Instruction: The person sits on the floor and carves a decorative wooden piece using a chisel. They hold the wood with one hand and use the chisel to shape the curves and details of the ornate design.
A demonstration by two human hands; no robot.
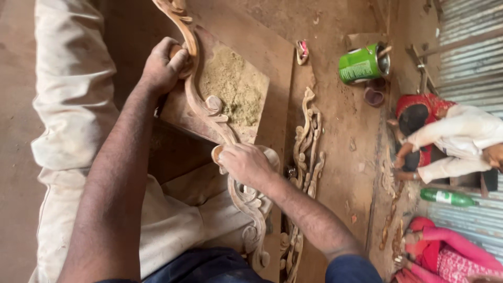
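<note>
A long carved wooden scroll piece [209,107] runs from the top of the view down across my lap. My left hand [163,65] grips its upper part near the curved edge. Lower down, my right hand [245,165] presses on the carving's middle, fingers closed over it with something small and pale under them; I cannot tell what it is. The carving rests on a wooden board [181,112] dusted with greenish sawdust [233,86].
More carved scroll pieces [308,141] lie on the dirt floor to the right. A green tin can [362,63] lies tipped over at the back. A green bottle [448,197] lies by corrugated metal sheeting. Two other people [456,136] crouch at the right.
</note>
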